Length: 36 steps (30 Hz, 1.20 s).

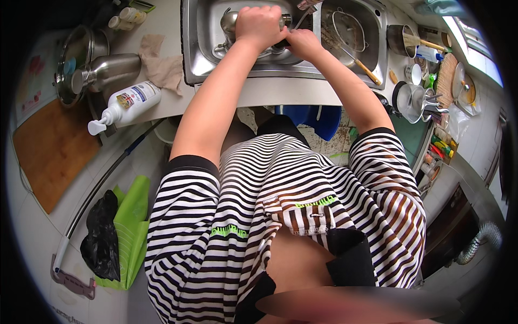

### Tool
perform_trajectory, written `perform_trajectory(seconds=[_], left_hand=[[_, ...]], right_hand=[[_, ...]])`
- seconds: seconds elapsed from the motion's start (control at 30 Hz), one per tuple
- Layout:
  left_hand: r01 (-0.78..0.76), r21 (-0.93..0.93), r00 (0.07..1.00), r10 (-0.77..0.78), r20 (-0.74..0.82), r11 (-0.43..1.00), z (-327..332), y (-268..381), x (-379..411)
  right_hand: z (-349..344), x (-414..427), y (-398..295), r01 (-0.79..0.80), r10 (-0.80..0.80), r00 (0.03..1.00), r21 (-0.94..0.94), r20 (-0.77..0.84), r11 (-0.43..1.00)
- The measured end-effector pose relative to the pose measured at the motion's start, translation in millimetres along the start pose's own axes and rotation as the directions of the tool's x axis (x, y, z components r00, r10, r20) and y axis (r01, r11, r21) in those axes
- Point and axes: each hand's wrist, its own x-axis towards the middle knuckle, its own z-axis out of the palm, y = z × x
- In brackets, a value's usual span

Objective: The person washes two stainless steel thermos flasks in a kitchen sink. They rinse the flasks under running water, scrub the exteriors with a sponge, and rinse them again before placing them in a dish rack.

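Observation:
Both my hands are over the left basin of a steel double sink [192, 40]. My left hand [259, 24] is closed around a rounded, shiny metal vessel [230, 22], whose body shows left of the fingers and whose narrower end shows to their right. Close against it, my right hand [304, 43] grips a dark part; what that part belongs to is hidden by the fingers. More metal ware lies under the hands in the basin, too covered to name. The faucet [308, 5] reaches in at the top. A wire strainer [349, 30] and a wooden-handled tool [366, 72] rest at the right basin.
Left on the counter are a beige cloth [162, 60], a steel flask [115, 72], a white pump bottle [135, 101] and a steel pot [99, 44]. A saucepan [398, 40], a white cup [412, 73] and a clear container [406, 101] stand right. A blue basin [327, 121] is below the counter.

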Motion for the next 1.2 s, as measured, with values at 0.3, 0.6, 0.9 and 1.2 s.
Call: perform_trajectory(seconds=[0.3,0.6,0.9,1.2], left_hand=[[0.022,0.029,0.998,-0.023,0.060,0.999,-3.9,2.5,2.5],[0.028,0.003,0.993,-0.028,0.118,1.000,-5.4,-0.3,-4.4],[-0.047,-0.080,0.995,0.054,0.088,0.996,-25.8,5.8,-11.8],[-0.051,-0.153,0.999,0.049,-0.017,0.987,-24.7,7.0,-21.6]], right_hand=[[-83.7,-7.1,24.3,-0.066,0.062,0.997,0.085,0.048,0.994],[-25.4,-109.6,55.6,-0.443,0.543,0.786,0.882,0.295,0.162],[-54.8,-131.9,52.5,-0.045,0.202,0.962,0.832,0.186,-0.554],[-55.0,-109.3,41.5,0.005,0.044,0.999,0.751,0.031,-0.660]])
